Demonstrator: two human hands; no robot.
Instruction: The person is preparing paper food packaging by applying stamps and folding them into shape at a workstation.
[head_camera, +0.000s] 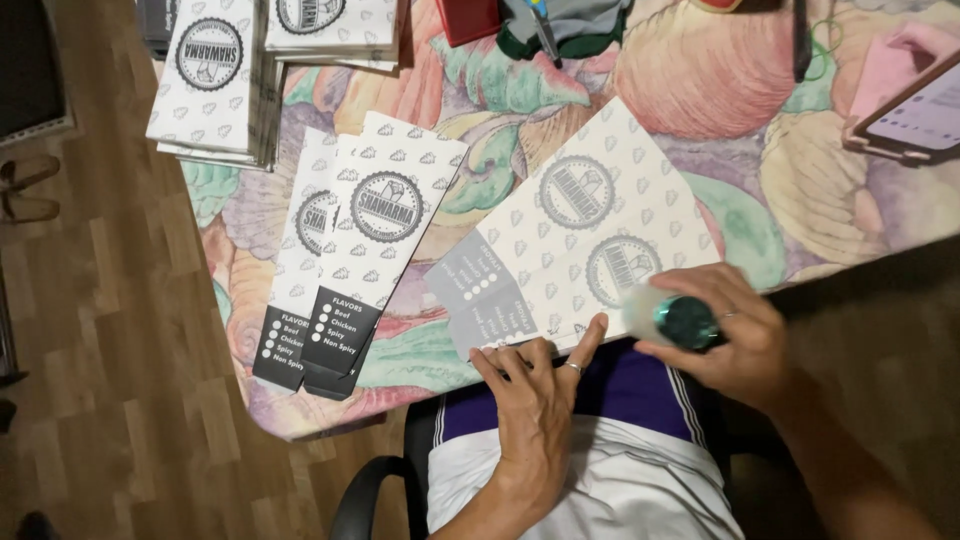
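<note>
left hand (535, 395): flat, palm down, fingers spread, pressing the near edge of the unfolded carton blank (575, 240). Ring on one finger. Not gripping, just pinning the card to the table.
right hand (735, 335): closed around a glue stick (672, 318); teal cap end faces the camera, pale blurred tip points left at the blank's near right edge. Tip contact with the card: cannot tell, blurred.
carton blank: white card, small grey pattern, two round grey stamps, grey panels at the near-left end. Lies diagonally at the table's near edge, directly in front of the person, between the two hands.
finished sleeves (345, 255): two folded flat cartons, same print, dark bottom panels with white bullet lists. Overlapping each other, just left of the blank, dark ends overhanging the table edge.
stack (215, 80): more blanks piled at the far-left corner, second pile just beside it to the right.
tablecloth (720, 90): pastel shell pattern, covers the table.
phone (915, 115): far right, pink case, screen lit, well apart from the hands.
far edge: red item (468, 18) and dark cloth, partly cropped.
floor (110, 330): wood planks, left side.
seat: person on a black chair (385, 480), white shorts, purple top.
</note>
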